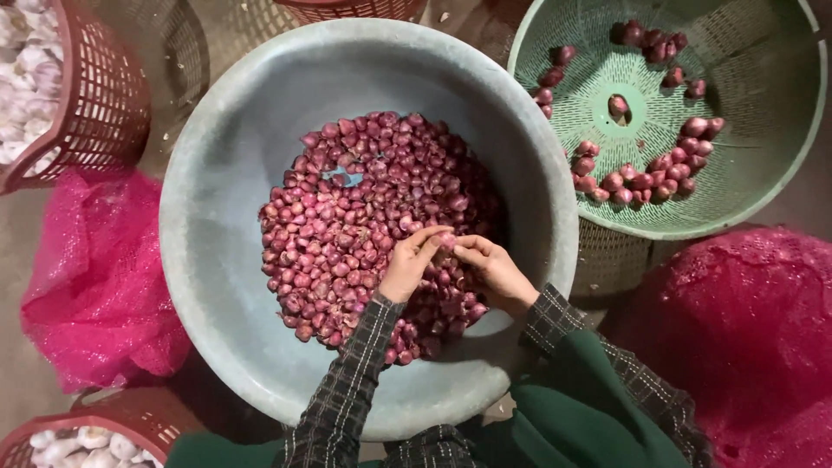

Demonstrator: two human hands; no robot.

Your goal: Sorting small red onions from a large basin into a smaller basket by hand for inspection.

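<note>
A big grey-blue basin (225,260) holds a heap of small red shallots (347,217). Over the heap's near right side, my left hand (409,264) and my right hand (496,270) meet fingertip to fingertip. Together they pinch one shallot (448,238) between them. Both wrists come out of dark checked sleeves, and a green garment covers my lap below.
A green slotted basket (763,173) at the upper right holds several shallots. Pink mesh sacks lie at the left (95,277) and lower right (754,338). Red baskets of white garlic stand at the upper left (95,104) and lower left (130,425).
</note>
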